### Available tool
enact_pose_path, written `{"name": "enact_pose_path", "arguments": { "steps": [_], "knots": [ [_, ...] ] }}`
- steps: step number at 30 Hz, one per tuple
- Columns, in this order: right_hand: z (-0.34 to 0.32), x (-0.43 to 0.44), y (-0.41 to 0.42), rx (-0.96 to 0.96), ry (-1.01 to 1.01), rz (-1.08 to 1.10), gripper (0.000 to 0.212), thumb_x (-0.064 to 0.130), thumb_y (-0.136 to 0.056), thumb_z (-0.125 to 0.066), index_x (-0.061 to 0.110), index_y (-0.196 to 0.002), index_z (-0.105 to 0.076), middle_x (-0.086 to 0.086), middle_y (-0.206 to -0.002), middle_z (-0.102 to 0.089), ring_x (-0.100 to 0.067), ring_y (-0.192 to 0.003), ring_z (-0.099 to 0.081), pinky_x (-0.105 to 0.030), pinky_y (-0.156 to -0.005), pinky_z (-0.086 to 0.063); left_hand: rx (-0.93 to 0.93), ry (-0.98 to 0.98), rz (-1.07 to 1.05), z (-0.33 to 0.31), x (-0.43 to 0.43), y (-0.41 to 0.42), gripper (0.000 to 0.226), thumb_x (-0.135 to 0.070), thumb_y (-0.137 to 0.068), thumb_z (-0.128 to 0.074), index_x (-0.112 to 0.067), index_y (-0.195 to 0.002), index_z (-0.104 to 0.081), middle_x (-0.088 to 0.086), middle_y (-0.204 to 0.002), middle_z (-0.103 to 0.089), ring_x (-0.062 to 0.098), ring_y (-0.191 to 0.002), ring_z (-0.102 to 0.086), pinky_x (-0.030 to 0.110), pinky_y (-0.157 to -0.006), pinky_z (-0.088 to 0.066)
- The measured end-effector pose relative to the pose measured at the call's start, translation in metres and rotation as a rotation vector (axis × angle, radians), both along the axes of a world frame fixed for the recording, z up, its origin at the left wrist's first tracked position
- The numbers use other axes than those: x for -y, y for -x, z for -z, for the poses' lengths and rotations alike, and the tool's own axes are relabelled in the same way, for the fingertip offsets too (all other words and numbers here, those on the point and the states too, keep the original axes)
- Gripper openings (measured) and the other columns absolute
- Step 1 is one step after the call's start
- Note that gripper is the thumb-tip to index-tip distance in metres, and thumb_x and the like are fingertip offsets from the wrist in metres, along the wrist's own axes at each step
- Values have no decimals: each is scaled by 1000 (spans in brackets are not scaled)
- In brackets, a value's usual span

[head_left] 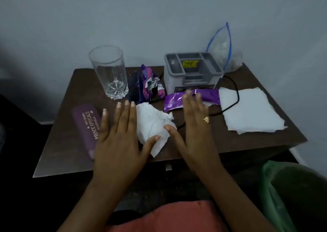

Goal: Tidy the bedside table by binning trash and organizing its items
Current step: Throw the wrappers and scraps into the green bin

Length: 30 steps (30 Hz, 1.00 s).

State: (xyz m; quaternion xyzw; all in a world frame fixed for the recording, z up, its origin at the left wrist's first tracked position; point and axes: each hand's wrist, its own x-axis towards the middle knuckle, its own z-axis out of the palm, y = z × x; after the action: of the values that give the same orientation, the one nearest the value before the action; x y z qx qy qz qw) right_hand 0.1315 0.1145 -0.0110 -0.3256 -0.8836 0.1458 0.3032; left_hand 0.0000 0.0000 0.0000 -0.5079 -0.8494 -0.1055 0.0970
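A crumpled white tissue [152,124] lies mid-front on the dark wooden bedside table [247,143]. My left hand [118,136] hovers flat and open just left of it, thumb touching its lower edge. My right hand [192,125], open with a gold ring, hovers right of it, fingertips over a flat purple wrapper [172,102]. A crumpled purple wrapper [150,83] sits behind. A flat white tissue [251,109] lies at the right. A purple spectacle case [86,127] lies at the left. Neither hand holds anything.
An empty drinking glass [109,72] stands back left. A grey organizer box [192,70] stands at the back, a zip bag [221,47] leaning behind it. A black cable [235,93] loops across the table. A green-lined bin [290,194] stands lower right.
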Motion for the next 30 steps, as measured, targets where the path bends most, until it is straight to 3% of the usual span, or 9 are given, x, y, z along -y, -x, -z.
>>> {"name": "enact_pose_path", "arguments": {
  "steps": [3, 6, 10, 14, 17, 21, 25, 28, 30],
  "knots": [
    [-2, 10, 2, -65, 168, -77, 54, 37, -92, -49, 15, -140, -38, -2, -140, -46, -14, -132, -36, -24, -110, -26, -16, 6, 17, -4, -4, -1, 74, -53, -85, -35, 2, -132, -47, 17, -133, -56, 29, -129, -48, 40, -116, 4],
    [2, 24, 6, -74, 226, -143, 47, 17, -86, -60, 11, -131, -49, -4, -125, -56, -15, -115, -48, -15, -100, -29, 5, 25, 45, -7, -6, -5, 57, -43, -81, -40, -3, -115, -63, 13, -105, -72, 27, -98, -68, 43, -110, -16],
    [-8, 32, 14, -150, 234, -160, 42, 5, -82, -59, 9, -124, -55, -8, -118, -59, -19, -108, -54, -19, -93, -36, 196, -111, 68, -22, -3, -14, 29, -21, -79, -59, -6, -103, -67, 15, -92, -72, 32, -79, -68, 35, -71, -50],
    [-31, 40, 11, -303, 289, -216, 44, 3, -85, -57, 19, -126, -56, -1, -118, -58, -9, -108, -53, -14, -91, -41, 415, -390, 51, -39, 0, -28, 26, -5, -82, -65, -10, -108, -68, 7, -102, -71, 12, -87, -62, 18, -72, -40],
    [-45, 44, -11, -439, 327, -175, 36, 0, -84, -60, 18, -115, -65, 1, -107, -61, -3, -101, -57, -11, -87, -43, 555, -492, 78, -54, -3, -46, 28, -2, -79, -66, -24, -96, -73, -19, -84, -70, -18, -72, -58, -2, -65, -36],
    [-51, 39, -77, -542, 327, 3, 34, -7, -80, -61, 17, -100, -73, 4, -96, -67, 2, -91, -62, -9, -80, -44, 783, -463, 195, -58, -20, -97, 38, 0, -76, -67, -37, -80, -71, -49, -58, -52, -28, -67, -53, -6, -62, -36],
    [-37, 33, -175, -485, 184, 330, 33, -4, -77, -61, 25, -86, -73, 14, -87, -68, 9, -87, -61, -5, -79, -42, 1010, -336, 488, -45, -50, -184, 49, 0, -82, -62, -49, -74, -67, -47, -76, -61, -23, -80, -58, -3, -72, -39],
    [-19, 32, -248, -322, 64, 617, 22, 15, -78, -58, 35, -80, -68, 21, -81, -68, 22, -85, -52, 6, -79, -32, 1040, -165, 666, -19, -69, -258, 30, -7, -88, -54, -26, -103, -71, -7, -101, -74, 8, -99, -66, 13, -82, -47],
    [-3, 34, -289, -307, 147, 769, 28, 14, -79, -62, 42, -75, -66, 28, -82, -66, 22, -83, -53, 7, -76, -31, 1083, -29, 696, 2, -80, -302, 28, -6, -91, -50, -15, -111, -67, 8, -106, -71, 23, -102, -63, 16, -80, -43]
  ]
}}
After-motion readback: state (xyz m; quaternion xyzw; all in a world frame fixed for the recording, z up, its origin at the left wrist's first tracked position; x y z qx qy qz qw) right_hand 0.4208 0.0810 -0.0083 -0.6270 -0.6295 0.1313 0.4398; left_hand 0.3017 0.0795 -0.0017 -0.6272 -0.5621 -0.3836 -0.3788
